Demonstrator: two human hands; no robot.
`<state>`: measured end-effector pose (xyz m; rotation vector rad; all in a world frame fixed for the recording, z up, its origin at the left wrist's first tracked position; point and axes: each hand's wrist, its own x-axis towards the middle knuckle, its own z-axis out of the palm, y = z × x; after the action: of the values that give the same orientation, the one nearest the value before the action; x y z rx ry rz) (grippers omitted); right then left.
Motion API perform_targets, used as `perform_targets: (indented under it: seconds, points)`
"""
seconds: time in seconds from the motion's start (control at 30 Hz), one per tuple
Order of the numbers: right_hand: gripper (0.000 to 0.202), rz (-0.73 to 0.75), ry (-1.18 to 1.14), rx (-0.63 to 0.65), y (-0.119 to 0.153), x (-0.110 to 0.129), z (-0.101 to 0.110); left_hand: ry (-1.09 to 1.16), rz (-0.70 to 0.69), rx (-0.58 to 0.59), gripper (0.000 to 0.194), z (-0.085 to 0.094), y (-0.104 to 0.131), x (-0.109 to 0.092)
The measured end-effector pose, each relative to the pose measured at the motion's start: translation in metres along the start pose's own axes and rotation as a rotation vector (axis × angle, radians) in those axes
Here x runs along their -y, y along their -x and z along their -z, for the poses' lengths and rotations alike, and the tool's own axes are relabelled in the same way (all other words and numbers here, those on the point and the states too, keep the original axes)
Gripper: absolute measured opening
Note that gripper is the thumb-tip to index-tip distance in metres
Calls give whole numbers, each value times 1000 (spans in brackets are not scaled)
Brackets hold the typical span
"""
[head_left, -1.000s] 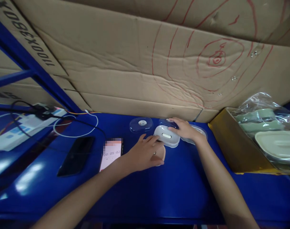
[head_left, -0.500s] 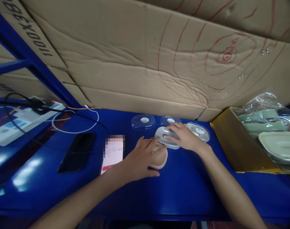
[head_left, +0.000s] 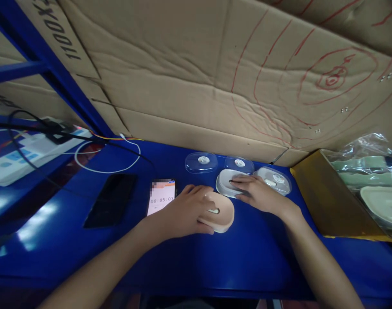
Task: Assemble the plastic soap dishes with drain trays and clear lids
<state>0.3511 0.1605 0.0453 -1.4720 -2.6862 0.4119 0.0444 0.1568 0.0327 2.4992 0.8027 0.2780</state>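
Observation:
My left hand [head_left: 192, 212] curls over the left side of a beige oval soap-dish-like piece [head_left: 226, 214], its thumb at the near edge and its fingers across the top. A small white oval spot [head_left: 214, 210] shows in the middle of that piece. My right hand [head_left: 260, 193] grips a whitish oval dish [head_left: 224, 183] just behind it, fingertips on its top and thumb at its near side. Right of this lies another whitish oval piece [head_left: 281, 189] with a round sticker. Two clear oval covers with stickers, one on the left [head_left: 196, 165] and one nearer the middle [head_left: 229, 162], lie behind.
A lit phone [head_left: 162, 197] showing a timer and a dark phone [head_left: 110, 201] lie to the left. Beyond them are a power strip [head_left: 31, 152] and cables. An open carton [head_left: 321, 197] with green and cream pieces stands at right, before a cardboard wall [head_left: 176, 77].
The view has turned slightly left. My left hand has drawn back toward the left side of the beige piece, uncovering more of it. My right hand stays at the whitish dish.

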Motion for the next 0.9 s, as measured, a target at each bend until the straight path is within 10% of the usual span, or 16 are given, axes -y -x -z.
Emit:
perform_targets:
  seconds: [0.4, 0.67, 0.9]
  points:
    - [35, -40, -140, 46, 8, -3, 13, 17, -34, 38, 26, 5, -3, -6]
    - [35, -4, -72, -146, 7, -9, 26, -68, 3, -116, 45, 12, -4, -11]
    - [34, -19, -39, -275, 54, 15, 50, -107, -28, -155, 53, -4, 49, -45]
